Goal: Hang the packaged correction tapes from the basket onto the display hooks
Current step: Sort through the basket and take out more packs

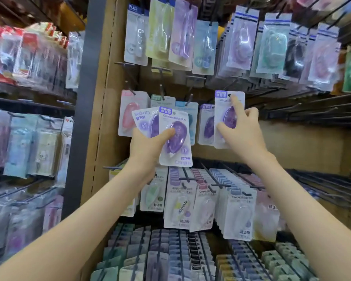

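Head view: we look up at a brown backboard covered in hooks and hanging stationery packs, with both bare forearms reaching up to it.
Left hand: our left hand grips two purple correction tape packs fanned apart, thumb pressed across the blister of the nearer one.
Front pack: the front pack stands upright and faces us, its print right way up.
Rear pack: the rear pack sits behind it and to the left, turned so its print reads upside down.
Right hand: our right hand holds a third purple pack, thumb at the blister's lower left, curled fingers at the right edge and the index finger stretched up its face.
Raised pack: the raised pack is upright against the middle row, with the fingertip just beside its hang hole; we cannot tell whether a hook passes through it.
Hung purple pack: the hung purple pack hangs just left of the raised one and is partly covered by it.
Pink pack: the pink pack hangs at the left end of that row, behind our fanned pair.
Bare hooks: the bare hooks jut out to the right of our right hand.
Upper row: the upper row shows pastel packs on pegs.
Lower row: the lower row is dense with white packs.
Side shelves: the side shelves on the left are blurred.
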A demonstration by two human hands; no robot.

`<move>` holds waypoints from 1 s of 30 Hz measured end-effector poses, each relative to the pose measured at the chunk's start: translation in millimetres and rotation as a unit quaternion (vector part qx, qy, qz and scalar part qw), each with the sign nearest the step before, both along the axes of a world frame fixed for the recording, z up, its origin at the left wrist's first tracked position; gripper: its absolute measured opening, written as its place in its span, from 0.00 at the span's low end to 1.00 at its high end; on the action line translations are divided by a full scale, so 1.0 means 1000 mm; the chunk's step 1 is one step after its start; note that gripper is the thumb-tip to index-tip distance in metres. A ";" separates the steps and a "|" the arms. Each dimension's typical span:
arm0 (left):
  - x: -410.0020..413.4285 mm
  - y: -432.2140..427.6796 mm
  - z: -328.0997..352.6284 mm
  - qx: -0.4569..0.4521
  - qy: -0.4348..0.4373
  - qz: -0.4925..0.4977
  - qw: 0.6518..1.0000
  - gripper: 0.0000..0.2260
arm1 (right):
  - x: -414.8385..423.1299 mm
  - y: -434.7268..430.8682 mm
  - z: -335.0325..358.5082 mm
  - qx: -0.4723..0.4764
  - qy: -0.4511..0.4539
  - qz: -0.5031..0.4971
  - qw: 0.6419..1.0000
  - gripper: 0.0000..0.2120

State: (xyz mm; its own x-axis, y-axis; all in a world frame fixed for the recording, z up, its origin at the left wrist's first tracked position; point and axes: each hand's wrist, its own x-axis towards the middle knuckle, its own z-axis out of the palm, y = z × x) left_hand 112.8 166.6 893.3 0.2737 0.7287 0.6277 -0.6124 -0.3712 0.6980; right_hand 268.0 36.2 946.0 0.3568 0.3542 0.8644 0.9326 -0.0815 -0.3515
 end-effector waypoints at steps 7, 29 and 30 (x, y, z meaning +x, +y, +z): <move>0.017 -0.002 0.009 -0.025 -0.010 -0.019 0.999 0.20 | 0.015 -0.004 0.008 -0.063 -0.012 -0.065 0.996 0.30; 0.037 -0.032 0.011 0.106 0.050 -0.077 0.990 0.16 | -0.009 -0.001 -0.019 -0.086 0.043 0.231 0.968 0.22; 0.041 -0.035 0.011 0.117 0.064 -0.098 0.986 0.16 | -0.004 -0.003 -0.022 -0.085 0.072 0.243 0.964 0.21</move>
State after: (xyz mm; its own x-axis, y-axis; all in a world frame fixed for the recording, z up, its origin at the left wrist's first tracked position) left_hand 154.1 131.5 904.0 0.4825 0.4932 0.7239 -0.6011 -0.4147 0.6832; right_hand 263.8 33.3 924.4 0.2256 0.6420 0.7328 0.8176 0.2842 -0.5007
